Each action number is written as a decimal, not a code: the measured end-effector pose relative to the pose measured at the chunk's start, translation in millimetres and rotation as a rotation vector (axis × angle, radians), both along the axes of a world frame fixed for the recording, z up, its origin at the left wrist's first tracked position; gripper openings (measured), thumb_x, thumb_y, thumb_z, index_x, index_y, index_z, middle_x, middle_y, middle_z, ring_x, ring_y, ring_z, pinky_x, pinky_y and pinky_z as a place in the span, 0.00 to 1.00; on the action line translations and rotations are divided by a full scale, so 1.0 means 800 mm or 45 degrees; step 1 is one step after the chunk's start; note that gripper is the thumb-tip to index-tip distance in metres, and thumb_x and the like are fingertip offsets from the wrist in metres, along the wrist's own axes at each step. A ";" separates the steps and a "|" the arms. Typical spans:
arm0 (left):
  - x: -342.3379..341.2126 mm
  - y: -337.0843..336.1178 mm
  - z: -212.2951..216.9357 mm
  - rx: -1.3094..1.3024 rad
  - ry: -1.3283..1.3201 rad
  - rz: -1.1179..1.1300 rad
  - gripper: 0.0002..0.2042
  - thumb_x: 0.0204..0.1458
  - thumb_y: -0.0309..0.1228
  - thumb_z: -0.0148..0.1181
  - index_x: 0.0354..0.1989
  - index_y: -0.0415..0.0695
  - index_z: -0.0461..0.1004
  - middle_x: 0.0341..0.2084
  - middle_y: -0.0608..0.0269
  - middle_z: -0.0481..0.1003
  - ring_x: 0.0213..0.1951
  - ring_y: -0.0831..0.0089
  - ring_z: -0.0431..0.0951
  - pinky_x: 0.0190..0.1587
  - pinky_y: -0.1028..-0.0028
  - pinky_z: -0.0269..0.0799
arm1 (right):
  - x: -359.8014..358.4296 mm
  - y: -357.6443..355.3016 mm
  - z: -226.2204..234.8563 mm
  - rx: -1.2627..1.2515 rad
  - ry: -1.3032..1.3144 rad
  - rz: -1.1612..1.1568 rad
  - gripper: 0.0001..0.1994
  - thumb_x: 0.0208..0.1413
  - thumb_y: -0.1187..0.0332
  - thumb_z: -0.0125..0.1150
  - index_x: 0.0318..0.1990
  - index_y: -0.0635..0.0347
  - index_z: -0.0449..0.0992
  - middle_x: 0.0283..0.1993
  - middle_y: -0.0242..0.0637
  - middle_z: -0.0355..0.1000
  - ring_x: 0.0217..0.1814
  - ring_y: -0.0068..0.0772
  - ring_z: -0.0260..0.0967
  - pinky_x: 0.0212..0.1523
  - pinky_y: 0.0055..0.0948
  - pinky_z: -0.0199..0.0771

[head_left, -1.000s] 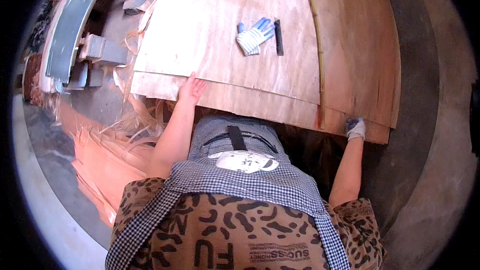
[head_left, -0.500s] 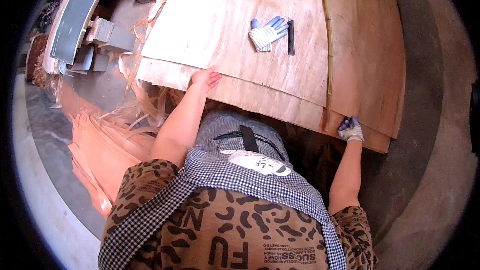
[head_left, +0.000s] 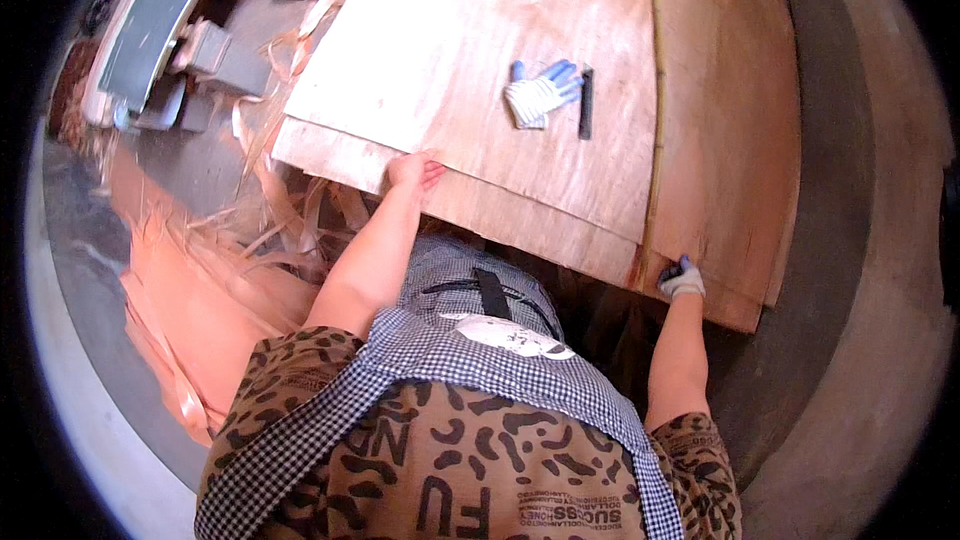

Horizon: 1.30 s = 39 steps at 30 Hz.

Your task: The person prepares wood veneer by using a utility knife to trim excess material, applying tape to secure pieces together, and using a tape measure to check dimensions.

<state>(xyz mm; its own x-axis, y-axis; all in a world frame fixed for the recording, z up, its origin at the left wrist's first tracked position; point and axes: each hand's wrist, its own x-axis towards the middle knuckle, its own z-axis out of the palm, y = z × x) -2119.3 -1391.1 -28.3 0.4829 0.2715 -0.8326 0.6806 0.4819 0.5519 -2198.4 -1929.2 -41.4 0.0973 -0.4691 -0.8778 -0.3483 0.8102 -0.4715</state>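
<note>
Large pale wood veneer sheets (head_left: 470,70) lie stacked in front of me, the upper one set back from the near edge of the one below. My bare left hand (head_left: 412,170) is closed at the upper sheet's near edge, towards the left. My right hand (head_left: 683,278), in a white and blue glove, pinches the near edge of the sheets at the right; part of its grip is hidden. On top of the sheets rest a striped white and blue glove (head_left: 540,100) and a slim black bar-shaped tool (head_left: 586,103). A thin bamboo-like stick (head_left: 657,110) runs lengthwise over them.
Loose veneer scraps (head_left: 215,305) heap on the floor at my left, with curled strips up to the stack's left edge. Farther left stand grey blocks (head_left: 235,68) and a long grey-green panel (head_left: 165,25). Concrete floor (head_left: 860,240) lies to the right.
The view has turned slightly, so the sheets, glove and black tool sit lower in the picture. Both hands stay at the sheets' near edge.
</note>
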 end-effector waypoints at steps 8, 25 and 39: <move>-0.006 0.003 0.003 -0.031 -0.052 -0.027 0.13 0.48 0.32 0.52 0.37 0.35 0.66 0.29 0.51 0.73 0.31 0.62 0.76 0.33 0.67 0.70 | -0.003 -0.011 -0.007 -0.096 0.085 0.090 0.09 0.52 0.58 0.49 0.28 0.50 0.70 0.28 0.29 0.70 0.30 0.32 0.65 0.33 0.33 0.67; -0.077 0.102 0.005 -0.114 -0.325 0.664 0.28 0.46 0.39 0.54 0.55 0.44 0.53 0.51 0.62 0.61 0.53 0.67 0.59 0.55 0.66 0.52 | 0.196 0.262 0.055 -1.376 -0.412 1.531 0.24 0.46 0.75 0.54 0.52 0.71 0.57 0.47 0.46 0.63 0.45 0.36 0.61 0.47 0.29 0.61; -0.072 0.038 0.082 1.004 -0.681 -0.005 0.35 0.48 0.32 0.53 0.60 0.38 0.38 0.56 0.42 0.50 0.60 0.57 0.49 0.59 0.70 0.47 | 0.285 0.344 0.025 -1.494 0.063 1.848 0.24 0.36 0.83 0.57 0.47 0.67 0.61 0.42 0.44 0.67 0.39 0.35 0.66 0.43 0.30 0.66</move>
